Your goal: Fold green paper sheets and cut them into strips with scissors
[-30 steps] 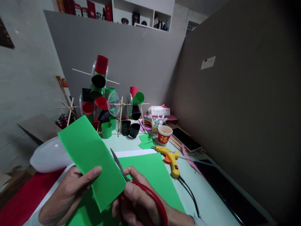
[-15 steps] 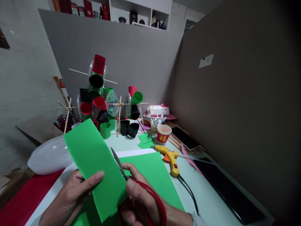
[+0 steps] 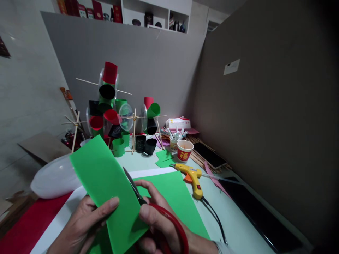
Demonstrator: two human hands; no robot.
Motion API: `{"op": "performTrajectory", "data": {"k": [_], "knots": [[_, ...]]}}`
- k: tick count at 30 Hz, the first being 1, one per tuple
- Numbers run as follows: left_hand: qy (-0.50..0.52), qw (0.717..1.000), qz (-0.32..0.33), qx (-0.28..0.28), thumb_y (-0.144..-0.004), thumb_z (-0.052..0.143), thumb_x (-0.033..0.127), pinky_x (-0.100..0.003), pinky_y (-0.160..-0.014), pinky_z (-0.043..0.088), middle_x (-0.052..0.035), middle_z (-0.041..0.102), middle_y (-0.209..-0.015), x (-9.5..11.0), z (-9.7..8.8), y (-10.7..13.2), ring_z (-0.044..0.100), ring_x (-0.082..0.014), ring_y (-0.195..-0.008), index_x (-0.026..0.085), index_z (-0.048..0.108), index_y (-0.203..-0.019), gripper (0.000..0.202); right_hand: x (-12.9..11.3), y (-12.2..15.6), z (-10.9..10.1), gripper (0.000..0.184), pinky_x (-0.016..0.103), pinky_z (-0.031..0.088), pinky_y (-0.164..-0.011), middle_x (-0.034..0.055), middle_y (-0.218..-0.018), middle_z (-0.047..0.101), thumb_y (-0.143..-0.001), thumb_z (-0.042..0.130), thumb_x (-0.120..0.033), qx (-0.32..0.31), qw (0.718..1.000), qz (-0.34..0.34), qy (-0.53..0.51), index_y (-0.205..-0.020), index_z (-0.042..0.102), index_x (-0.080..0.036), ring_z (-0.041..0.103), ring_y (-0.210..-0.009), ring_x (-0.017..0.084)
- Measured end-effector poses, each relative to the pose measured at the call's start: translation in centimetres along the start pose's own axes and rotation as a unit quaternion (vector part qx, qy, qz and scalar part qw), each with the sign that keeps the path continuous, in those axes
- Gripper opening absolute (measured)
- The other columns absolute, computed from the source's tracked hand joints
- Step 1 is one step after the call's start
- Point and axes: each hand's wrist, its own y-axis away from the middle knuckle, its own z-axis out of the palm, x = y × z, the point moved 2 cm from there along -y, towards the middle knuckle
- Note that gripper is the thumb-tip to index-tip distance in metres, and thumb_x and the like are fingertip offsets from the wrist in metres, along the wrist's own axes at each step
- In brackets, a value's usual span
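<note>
in front of us a grey screen [image 3: 169,70] stood at the back, and a darker panel [image 3: 265,106] closed off the right, so the room was tightest there. below them spread our pale table [image 3: 233,222]; at its far left stood a rod frame [image 3: 134,134] with red, green and black tubes [image 3: 109,73] about it. flat on the table, under our hands, lay a big green sheet [image 3: 176,188], partly in their shadow. above that sheet was the green strip [image 3: 107,180], held up between our two hands, and it mattered most: its long axis ran slantwise, the far end pointing forward and left, the near end coming back toward us and rightward. it lay to the right of our left hand [image 3: 82,222], which pinched it, thumb pressed on the face near the left edge and fingers behind. our right hand [image 3: 159,220] was curled round the scissors [image 3: 142,201], its thumb at the strip's near right side. both hands were close, the left surely touching; whether the right touched it too we could not tell. the blades pointed forward and left, nearly along the strip's right edge, and we could not tell how far they were parted. beyond the right hand, on the table, lay a glue gun [image 3: 196,180]; past it stood a cup [image 3: 184,154], with green scraps [image 3: 164,157] just left of it.
</note>
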Motion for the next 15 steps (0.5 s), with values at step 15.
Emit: {"op": "performTrajectory", "data": {"k": [15], "knots": [[-0.027,1.000,0.003,0.010,-0.062,0.096,0.031,-0.038,-0.060,0.065,-0.0062,0.082,-0.093,-0.5,0.6,0.3,0.078,-0.0351,-0.080,0.023,0.082,-0.093,0.035,-0.8,0.1,0.6,0.073,0.013,0.030,-0.034,-0.0047,-0.088,0.055,-0.084,0.077,-0.058,0.053,0.997,-0.038,0.042,-0.140,0.041,-0.027,0.038,-0.039,0.000]]}}
